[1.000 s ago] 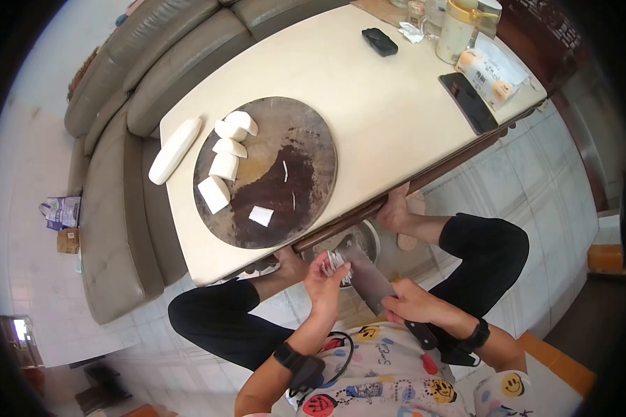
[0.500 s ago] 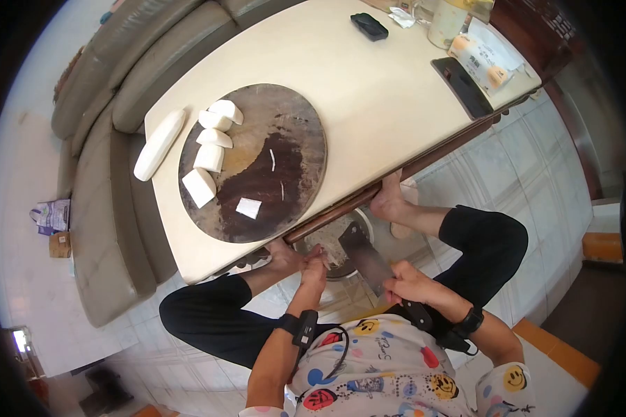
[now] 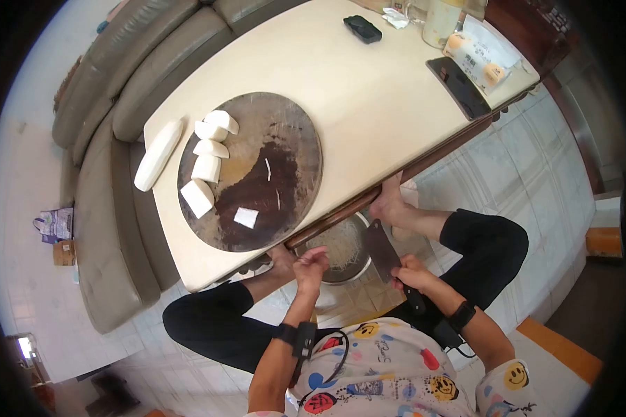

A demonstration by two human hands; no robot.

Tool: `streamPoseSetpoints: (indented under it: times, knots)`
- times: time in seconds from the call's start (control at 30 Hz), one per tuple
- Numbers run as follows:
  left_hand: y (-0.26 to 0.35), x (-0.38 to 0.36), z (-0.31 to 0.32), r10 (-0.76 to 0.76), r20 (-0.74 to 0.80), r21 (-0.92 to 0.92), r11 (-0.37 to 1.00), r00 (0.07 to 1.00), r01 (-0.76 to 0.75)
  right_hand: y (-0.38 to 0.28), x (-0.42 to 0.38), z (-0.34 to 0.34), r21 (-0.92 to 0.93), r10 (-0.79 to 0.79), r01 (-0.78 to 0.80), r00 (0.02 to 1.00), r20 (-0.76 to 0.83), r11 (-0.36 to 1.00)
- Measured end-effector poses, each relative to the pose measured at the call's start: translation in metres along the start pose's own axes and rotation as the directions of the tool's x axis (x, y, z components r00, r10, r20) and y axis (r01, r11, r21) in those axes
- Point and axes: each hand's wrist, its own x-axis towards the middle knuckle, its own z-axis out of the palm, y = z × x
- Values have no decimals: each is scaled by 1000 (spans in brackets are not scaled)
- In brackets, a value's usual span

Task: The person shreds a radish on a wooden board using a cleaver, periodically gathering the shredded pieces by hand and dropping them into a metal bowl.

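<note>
My right hand point(image 3: 414, 273) is wrapped round the handle of a cleaver point(image 3: 381, 251), its broad dark blade pointing up beside a metal basin point(image 3: 364, 267). Pale shreds point(image 3: 342, 243) lie in the basin, low between my feet. My left hand point(image 3: 311, 266) hovers at the basin's left rim, fingers partly bent and apart, with nothing visible in them. On the table, a round wooden chopping board point(image 3: 295, 128) carries several chunks of peeled white radish point(image 3: 206, 168), a thin white slice point(image 3: 245, 217) and two thin strips point(image 3: 268, 169). A long peeled white radish point(image 3: 158, 154) lies left of the board.
The cream table point(image 3: 355, 125) has a dark wooden front edge above the basin. Towards its right end are a phone point(image 3: 459, 87), a tissue pack point(image 3: 476, 61), a bottle point(image 3: 441, 24) and a black object point(image 3: 362, 29). A grey sofa point(image 3: 111, 229) stands beyond.
My left hand has lifted and drawn back from over the basin. The cleaver has shifted right and turned more upright, uncovering more of the basin. The view has moved slightly.
</note>
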Motion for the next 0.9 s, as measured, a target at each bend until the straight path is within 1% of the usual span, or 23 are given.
streamPoseSetpoints:
  times: [0.07,0.1,0.17,0.2,0.23,0.27,0.3,0.33,0.4,0.43,0.5,0.53,0.6,0.63,0.67,0.73,0.77,0.83,0.87,0.9]
  knots:
    - [54,-25,24,-4,268,179,983,963,-45,3,3,-1,17,1,-1,1000,-19,1000]
    - [81,-38,33,4,268,181,982,963,-55,5,5,0,32,17,-16,999,-34,999]
    - [135,-63,49,55,393,319,928,918,-192,12,11,1,10,0,1,999,-48,1000]
    - [158,-72,54,59,392,322,926,918,-197,13,14,1,-9,-8,8,998,-66,1000]
    - [181,-78,56,310,411,382,795,857,-471,12,14,0,-7,-14,14,998,-64,1000]
    - [200,-80,56,528,447,428,582,722,-691,11,14,0,-28,-24,23,999,-44,999]
    - [219,-78,56,609,423,526,439,672,-729,10,14,1,-49,-33,31,999,-24,998]
    - [235,-71,55,681,409,614,287,607,-735,10,15,1,-45,-38,37,999,-22,998]
    - [252,-48,51,753,339,677,220,563,-702,10,15,2,-75,-50,49,999,-21,996]
    - [258,-38,50,755,342,677,215,559,-704,10,15,1,-73,-56,54,998,-21,996]
    - [264,-19,51,693,265,741,299,671,-601,9,15,1,-88,-73,71,997,-12,994]
    - [263,-10,52,695,270,741,293,667,-605,10,16,1,-83,-78,77,997,-12,994]
    - [263,4,56,658,288,785,254,695,-565,9,17,1,-59,-46,45,999,-8,997]
    - [262,7,59,643,304,814,208,702,-543,7,16,1,-55,-49,49,999,-9,997]
    - [263,8,60,643,308,814,204,701,-545,4,13,0,-36,-50,49,999,-9,998]
    - [264,11,64,644,356,866,45,677,-498,4,12,0,-11,-50,50,999,-12,999]
    - [265,13,65,642,359,865,43,677,-499,6,14,0,-18,-54,54,998,-8,998]
    - [266,16,67,664,412,863,-63,625,-502,12,18,1,-25,-57,57,998,0,998]
    - [267,15,66,663,411,864,-64,626,-500,16,22,0,-17,-86,86,996,9,996]
    - [269,14,65,635,351,854,86,689,-514,18,23,0,-7,-115,116,993,17,993]
